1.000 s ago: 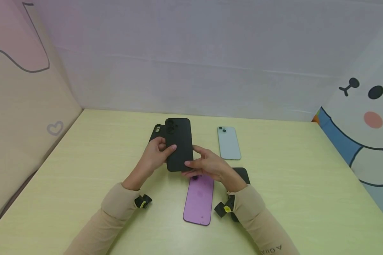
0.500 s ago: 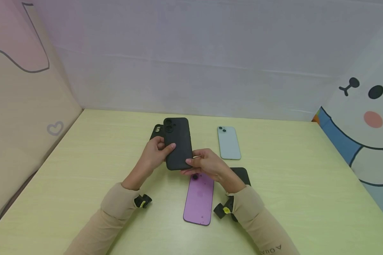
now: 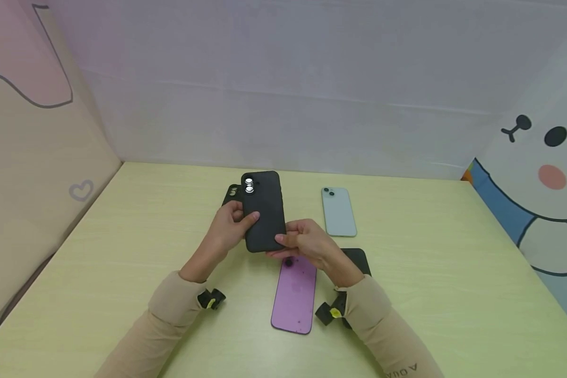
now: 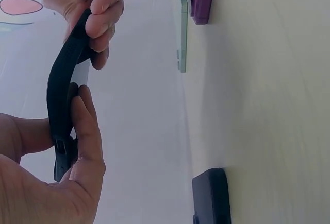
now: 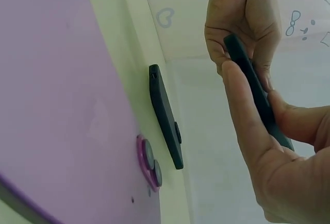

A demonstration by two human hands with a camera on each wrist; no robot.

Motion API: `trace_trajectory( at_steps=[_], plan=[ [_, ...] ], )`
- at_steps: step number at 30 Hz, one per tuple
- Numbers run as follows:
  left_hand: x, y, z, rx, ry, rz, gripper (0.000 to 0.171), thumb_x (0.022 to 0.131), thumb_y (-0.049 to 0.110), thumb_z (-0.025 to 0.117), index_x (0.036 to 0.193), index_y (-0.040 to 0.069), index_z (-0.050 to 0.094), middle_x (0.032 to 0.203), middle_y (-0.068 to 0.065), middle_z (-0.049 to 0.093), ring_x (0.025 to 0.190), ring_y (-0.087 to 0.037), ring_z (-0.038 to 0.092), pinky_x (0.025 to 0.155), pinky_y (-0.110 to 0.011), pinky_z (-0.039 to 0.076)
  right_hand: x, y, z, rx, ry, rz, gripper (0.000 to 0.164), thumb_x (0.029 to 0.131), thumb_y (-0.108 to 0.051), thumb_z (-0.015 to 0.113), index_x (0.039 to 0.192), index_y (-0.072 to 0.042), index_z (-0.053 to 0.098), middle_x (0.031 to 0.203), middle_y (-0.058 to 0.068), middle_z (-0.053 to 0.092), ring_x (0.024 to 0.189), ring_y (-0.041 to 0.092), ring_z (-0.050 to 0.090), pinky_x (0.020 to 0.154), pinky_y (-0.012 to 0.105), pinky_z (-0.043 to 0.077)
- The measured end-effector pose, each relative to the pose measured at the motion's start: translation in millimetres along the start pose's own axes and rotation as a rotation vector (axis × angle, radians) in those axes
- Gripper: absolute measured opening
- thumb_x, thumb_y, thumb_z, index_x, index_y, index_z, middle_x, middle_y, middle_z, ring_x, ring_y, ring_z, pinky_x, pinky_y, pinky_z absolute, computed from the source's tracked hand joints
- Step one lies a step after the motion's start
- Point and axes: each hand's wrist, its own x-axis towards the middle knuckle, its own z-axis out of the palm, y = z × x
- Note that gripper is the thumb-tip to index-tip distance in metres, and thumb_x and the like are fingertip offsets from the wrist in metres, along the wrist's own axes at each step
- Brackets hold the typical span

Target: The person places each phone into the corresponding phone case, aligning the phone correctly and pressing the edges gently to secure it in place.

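A black phone case [image 3: 266,215] is held up above the table, its back and camera openings facing the head camera. My left hand [image 3: 228,228] grips its left edge, thumb on the back. My right hand [image 3: 309,242] pinches the lower right corner between thumb and fingers. Seen side-on in the left wrist view, the case [image 4: 61,87] looks bowed along its edge. Bright glints show in the camera openings. Whether a phone sits inside, I cannot tell. Just beneath the right hand lies a purple phone [image 3: 294,299], its top partly covered.
Another black phone or case [image 3: 232,193] lies behind my left hand, mostly hidden. At the back right is a pale green phone [image 3: 339,212]. One more black phone or case [image 3: 357,260] lies partly under my right forearm. A wall closes off the table's back edge.
The black phone case has shifted slightly left and tilted a little. Its camera openings, dark before, now gleam white. Both hands keep their hold; the things on the table stay put.
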Motion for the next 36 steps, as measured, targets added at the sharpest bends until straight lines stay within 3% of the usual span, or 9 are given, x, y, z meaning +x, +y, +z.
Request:
trace_trajectory(
  at_steps=[4, 12, 17, 22, 25, 31, 36],
  plan=[
    [-0.8, 0.6, -0.1, -0.034, -0.008, 0.003, 0.035, 0.091, 0.014, 0.055, 0.117, -0.006, 0.042, 0.109, -0.023, 0.06, 0.077, -0.008, 0.063, 0.07, -0.025, 0.054, -1.3, -2.0, -0.5, -0.018, -0.016, -0.011, 0.029, 0.091, -0.001, 0.05, 0.117, 0.013, 0.049, 0.112, 0.03, 0.059, 0.088, 0.03, 0.067, 0.079, 0.037, 0.053],
    [0.4, 0.0, -0.4, -0.038, -0.005, 0.012, 0.034, 0.091, 0.014, 0.054, 0.116, -0.006, 0.044, 0.108, -0.024, 0.062, 0.074, -0.006, 0.062, 0.066, -0.021, 0.052, -0.5, -1.3, -3.5, -0.068, -0.015, 0.002, 0.017, 0.09, -0.005, 0.054, 0.099, 0.009, 0.055, 0.089, 0.02, 0.07, 0.078, 0.021, 0.07, 0.077, 0.04, 0.053],
    [1.7, -0.4, -1.1, -0.006, -0.002, 0.017, 0.036, 0.091, 0.015, 0.055, 0.119, -0.005, 0.045, 0.111, -0.023, 0.061, 0.083, -0.013, 0.064, 0.072, -0.026, 0.053, 2.2, 1.2, -6.0, -0.064, -0.028, 0.001, 0.024, 0.09, -0.01, 0.054, 0.107, 0.008, 0.056, 0.085, 0.009, 0.071, 0.079, 0.019, 0.07, 0.078, 0.038, 0.054],
    [3.2, -3.2, 1.4, 0.046, -0.025, 0.001, 0.038, 0.091, 0.017, 0.055, 0.122, -0.003, 0.047, 0.113, -0.021, 0.062, 0.093, -0.023, 0.065, 0.079, -0.033, 0.053, 3.5, 0.8, -6.2, -0.048, 0.038, 0.0, 0.033, 0.09, -0.01, 0.054, 0.117, 0.01, 0.053, 0.083, -0.002, 0.068, 0.078, 0.013, 0.066, 0.082, 0.041, 0.052],
    [3.6, -5.5, 2.9, 0.074, -0.037, -0.009, 0.042, 0.091, 0.02, 0.056, 0.126, -0.002, 0.046, 0.117, -0.02, 0.06, 0.099, -0.026, 0.063, 0.083, -0.036, 0.052, 3.3, -0.9, -6.0, -0.027, 0.098, 0.002, 0.033, 0.091, -0.01, 0.053, 0.118, 0.009, 0.053, 0.082, -0.004, 0.066, 0.076, 0.011, 0.064, 0.081, 0.036, 0.052],
    [3.8, -5.8, 3.5, 0.058, -0.074, -0.006, 0.044, 0.091, 0.024, 0.055, 0.127, 0.0, 0.047, 0.118, -0.019, 0.061, 0.102, -0.027, 0.062, 0.084, -0.037, 0.051, 3.3, -2.5, -6.1, 0.006, 0.187, 0.006, 0.03, 0.09, -0.008, 0.054, 0.113, 0.011, 0.054, 0.072, -0.005, 0.065, 0.065, 0.009, 0.063, 0.067, 0.025, 0.053],
    [3.0, -4.1, 3.7, 0.038, -0.115, -0.013, 0.048, 0.092, 0.026, 0.054, 0.132, 0.001, 0.043, 0.12, -0.019, 0.059, 0.106, -0.027, 0.061, 0.086, -0.036, 0.051, 2.4, -3.5, -4.6, 0.035, 0.256, 0.011, 0.025, 0.09, -0.007, 0.054, 0.107, 0.011, 0.056, 0.069, -0.004, 0.064, 0.062, 0.011, 0.061, 0.066, 0.025, 0.052]
  ],
)
